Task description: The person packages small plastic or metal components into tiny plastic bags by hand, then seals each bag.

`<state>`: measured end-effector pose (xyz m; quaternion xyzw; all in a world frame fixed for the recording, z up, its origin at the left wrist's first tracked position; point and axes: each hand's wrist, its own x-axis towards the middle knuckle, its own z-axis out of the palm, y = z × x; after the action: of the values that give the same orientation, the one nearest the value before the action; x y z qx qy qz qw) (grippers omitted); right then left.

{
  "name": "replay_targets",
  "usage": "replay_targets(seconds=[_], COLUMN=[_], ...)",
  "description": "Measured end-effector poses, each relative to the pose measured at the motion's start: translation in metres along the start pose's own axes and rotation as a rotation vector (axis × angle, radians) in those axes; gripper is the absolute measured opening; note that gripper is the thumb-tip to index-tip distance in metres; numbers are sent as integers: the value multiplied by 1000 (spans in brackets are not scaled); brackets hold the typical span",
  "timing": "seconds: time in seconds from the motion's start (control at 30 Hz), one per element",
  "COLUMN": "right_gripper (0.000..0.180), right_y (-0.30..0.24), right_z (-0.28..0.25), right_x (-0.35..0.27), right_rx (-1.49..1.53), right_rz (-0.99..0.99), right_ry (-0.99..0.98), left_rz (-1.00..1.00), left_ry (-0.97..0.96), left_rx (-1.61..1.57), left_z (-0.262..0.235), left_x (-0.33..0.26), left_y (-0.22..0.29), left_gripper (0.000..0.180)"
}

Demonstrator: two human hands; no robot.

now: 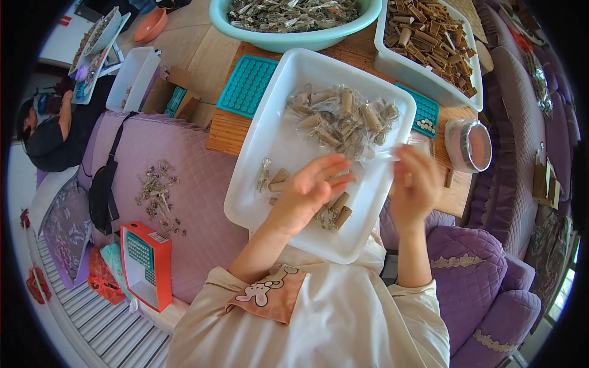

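Observation:
A white plastic tray [257, 135] stands before me, its near end by my lap. In its far half lies a heap of small clear plastic bags with brown tube-like pieces [346, 116] in them. My left hand [313, 190] hovers over the tray's near half, palm turned inward, fingers stretched out, holding nothing. At the right rim, my right hand [417, 181] is blurred, with its fingers drawn together on a small clear plastic bag [385, 156]. Loose brown pieces [342, 216] and a bunch of thin clear wrappers [263, 175] lie near my left hand.
Beyond the tray stand a teal basin [294, 42] of wrapped pieces and a white bin [423, 66] of brown pieces. Teal moulded trays [247, 84] and a round container [468, 145] flank it. A red box [147, 264] sits left on the purple sofa; another person [58, 141] is far left.

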<state>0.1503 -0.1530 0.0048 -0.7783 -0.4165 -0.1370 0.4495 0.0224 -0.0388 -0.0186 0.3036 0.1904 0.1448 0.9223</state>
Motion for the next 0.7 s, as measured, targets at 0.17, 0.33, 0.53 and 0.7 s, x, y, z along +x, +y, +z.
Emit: replay_targets(seconds=[0.17, 0.33, 0.53, 0.7], right_gripper=[23, 22, 31, 24], right_y=[-28, -26, -19, -14], right_z=[39, 57, 80, 81], right_x=[12, 13, -33, -28], right_rx=[261, 172, -364, -270], right_rz=[-105, 133, -89, -75], right_ry=[-310, -713, -1285, -1302], left_rz=[61, 119, 254, 273], left_ry=[91, 247, 271, 154], left_rx=[356, 266, 191, 89], left_z=[-17, -45, -56, -61], left_x=[-2, -20, -28, -29], left_y=[8, 31, 39, 34], left_gripper=[26, 24, 30, 34])
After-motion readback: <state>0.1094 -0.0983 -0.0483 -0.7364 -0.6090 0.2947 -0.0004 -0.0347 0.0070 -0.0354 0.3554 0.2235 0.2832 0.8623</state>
